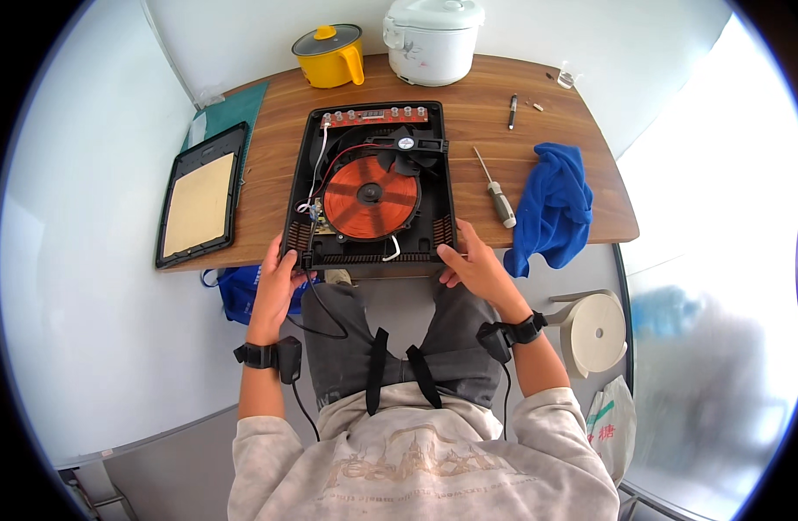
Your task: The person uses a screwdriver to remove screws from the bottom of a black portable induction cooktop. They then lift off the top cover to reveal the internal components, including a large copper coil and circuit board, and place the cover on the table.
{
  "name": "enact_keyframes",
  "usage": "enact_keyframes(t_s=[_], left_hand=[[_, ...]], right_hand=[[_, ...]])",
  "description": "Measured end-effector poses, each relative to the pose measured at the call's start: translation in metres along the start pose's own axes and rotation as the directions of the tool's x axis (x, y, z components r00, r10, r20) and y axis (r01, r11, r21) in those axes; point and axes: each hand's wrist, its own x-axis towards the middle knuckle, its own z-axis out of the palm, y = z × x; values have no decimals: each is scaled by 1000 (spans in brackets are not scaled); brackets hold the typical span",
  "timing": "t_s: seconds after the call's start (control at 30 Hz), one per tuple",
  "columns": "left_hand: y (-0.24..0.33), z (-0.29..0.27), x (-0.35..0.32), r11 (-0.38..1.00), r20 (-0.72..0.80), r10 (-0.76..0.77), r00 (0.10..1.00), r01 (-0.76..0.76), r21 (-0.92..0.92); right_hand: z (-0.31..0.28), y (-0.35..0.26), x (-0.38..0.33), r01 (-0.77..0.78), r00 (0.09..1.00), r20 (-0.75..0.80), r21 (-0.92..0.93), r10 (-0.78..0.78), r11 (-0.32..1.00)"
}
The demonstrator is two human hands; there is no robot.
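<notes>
An opened induction cooker [433, 187] lies on the table with its near edge at the table's front. Inside its black housing I see a round copper coil [351, 208], a black fan [399, 161] and a red circuit board [377, 115] along the far side. My left hand [279, 282] grips the near left corner, thumb on top and fingers below the rim. At the near right corner my right hand [479, 267] holds the housing the same way. A black power cord [334, 333] hangs below the left corner.
The cooker's detached top panel [199, 204] lies at the left on a green mat [242, 108]. Right of the cooker are a screwdriver [496, 195], a blue cloth [555, 204] and a pen [513, 111]. A yellow pot [329, 65] and white rice cooker [433, 52] stand behind.
</notes>
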Motion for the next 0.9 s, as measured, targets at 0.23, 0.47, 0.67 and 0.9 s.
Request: enact_keyframes(t_s=[0.23, 0.47, 0.67, 0.9], left_hand=[[-10, 1, -2, 1000, -6, 13, 1000, -13, -1], [-21, -2, -2, 997, -17, 71, 997, -71, 24], [-14, 5, -9, 997, 7, 71, 997, -71, 24], [-24, 6, -1, 984, 92, 132, 987, -142, 111]], right_hand=[[0, 7, -2, -37, 999, 11, 114, 36, 993], [5, 17, -1, -19, 999, 42, 246, 9, 969], [6, 14, -4, -22, 1000, -3, 254, 23, 967], [11, 26, 2, 83, 968, -249, 156, -42, 984]])
